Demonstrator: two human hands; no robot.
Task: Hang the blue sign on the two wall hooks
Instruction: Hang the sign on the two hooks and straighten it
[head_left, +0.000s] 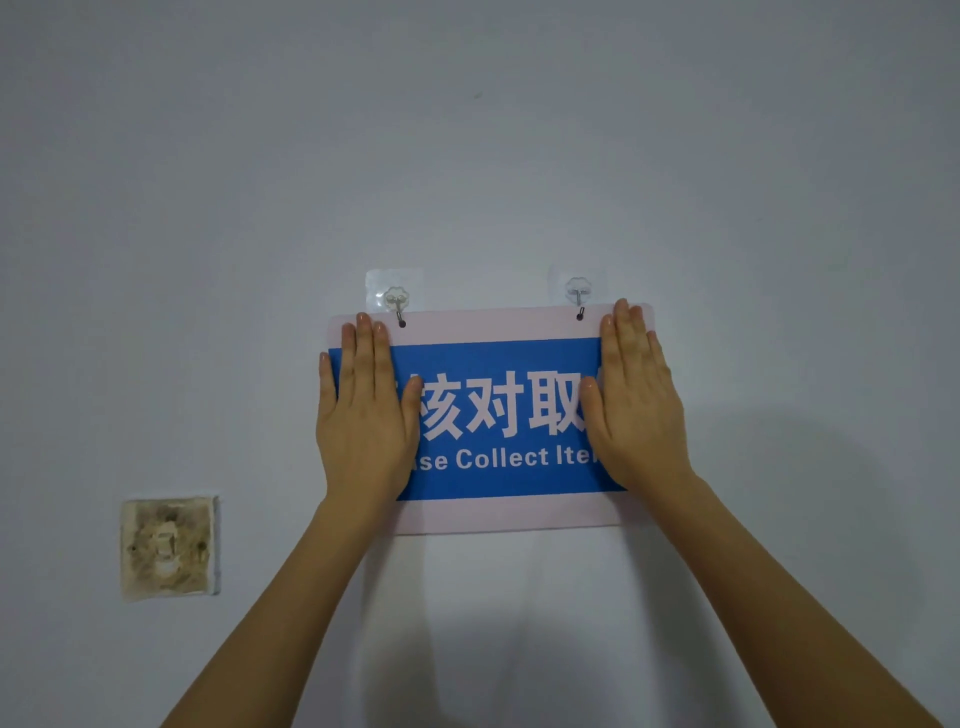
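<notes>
Hands (363, 415) flat on sign (493, 415) ends

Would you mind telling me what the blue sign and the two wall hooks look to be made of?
The blue sign looks like a thin rigid plastic or laminated board, judging by its flat face, rounded corners and punched holes; the finish seems matte. The left hook and right hook appear to be clear adhesive plastic pads, since the wall shows through them, each carrying a shiny metal-looking pin.

Sign (493, 415) hangs on two hooks (397, 301), a wall plate (169, 545) lower left.
</notes>
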